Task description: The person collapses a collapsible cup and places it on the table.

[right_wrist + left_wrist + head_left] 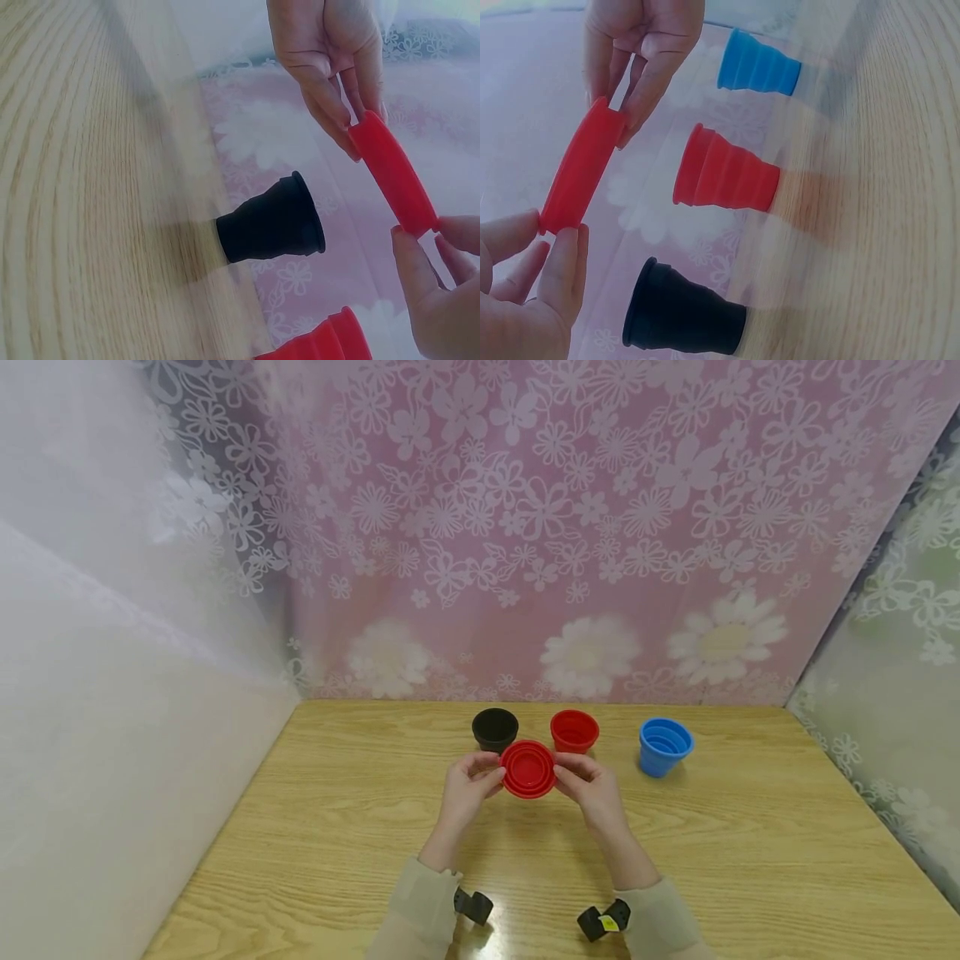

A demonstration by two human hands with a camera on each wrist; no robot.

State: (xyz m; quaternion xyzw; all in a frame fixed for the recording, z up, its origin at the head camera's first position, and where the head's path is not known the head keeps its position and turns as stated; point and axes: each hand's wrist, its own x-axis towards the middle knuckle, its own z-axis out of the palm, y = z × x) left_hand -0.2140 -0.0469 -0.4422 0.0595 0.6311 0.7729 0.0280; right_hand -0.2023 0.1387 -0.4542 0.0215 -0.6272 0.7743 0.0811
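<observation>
Both hands hold a red collapsible cup (528, 769) pressed flat into a disc, raised over the table with its ringed inside facing the head camera. My left hand (467, 787) pinches its left rim between thumb and fingers. On the opposite rim, my right hand (594, 789) pinches it the same way. Seen edge-on in the left wrist view, the flattened cup (583, 166) is a thick red band between the two sets of fingertips. Behind the hands stand a black cup (495, 730) and another red cup (574, 732), both extended and upright.
A blue extended cup (665, 747) stands to the right on the wood-grain table (330, 827). Flower-patterned curtain (525, 527) hangs along the table's back edge, with pale sheeting (135, 693) at the left side. Small black devices (474, 907) sit at the wrists.
</observation>
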